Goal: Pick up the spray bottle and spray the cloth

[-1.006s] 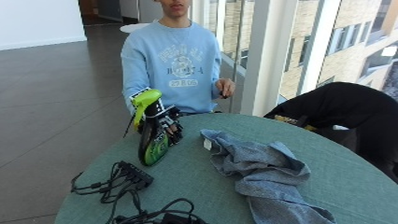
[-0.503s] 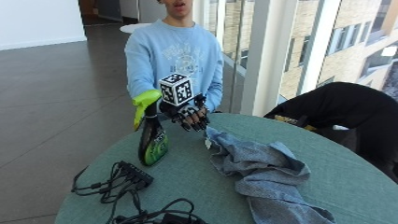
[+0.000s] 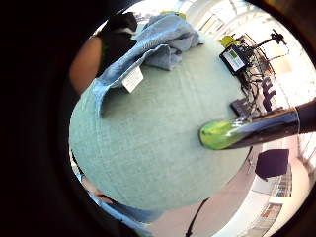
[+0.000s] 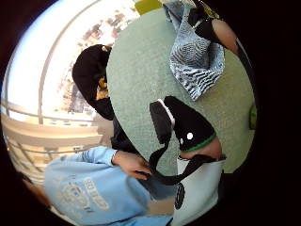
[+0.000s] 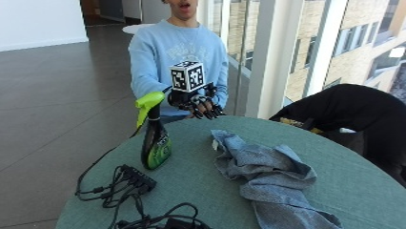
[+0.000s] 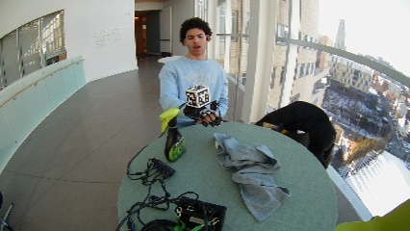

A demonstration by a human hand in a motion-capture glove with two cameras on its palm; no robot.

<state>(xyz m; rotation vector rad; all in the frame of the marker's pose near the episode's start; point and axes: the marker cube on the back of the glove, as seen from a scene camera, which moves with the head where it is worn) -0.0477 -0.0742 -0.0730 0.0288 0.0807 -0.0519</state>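
A dark spray bottle (image 5: 156, 140) with green liquid and a yellow-green trigger head stands upright near the edge of the round green table (image 5: 190, 191), on the person's side. My gloved right hand (image 5: 198, 103) hangs in the air beside the trigger head, clear of it, between the bottle and the cloth. Its fingers droop downward and hold nothing. The crumpled blue-grey cloth (image 5: 263, 172) lies on the table's middle. In the little finger side palm view the bottle (image 3: 247, 132) and the cloth (image 3: 148, 44) show below the palm. The wide outside view shows the hand (image 6: 202, 113) above the table's edge.
A black power strip with tangled cables (image 5: 134, 178) lies in front of the bottle. A black box with green leads (image 6: 200, 212) sits near the camera-side edge of the table. A black jacket (image 5: 355, 112) hangs past the table's far edge. The person's bare left hand (image 4: 132, 165) rests at their waist.
One second ago my hand was on the bottle. It has let go and risen up and toward the cloth side. The bottle stands in the same spot.
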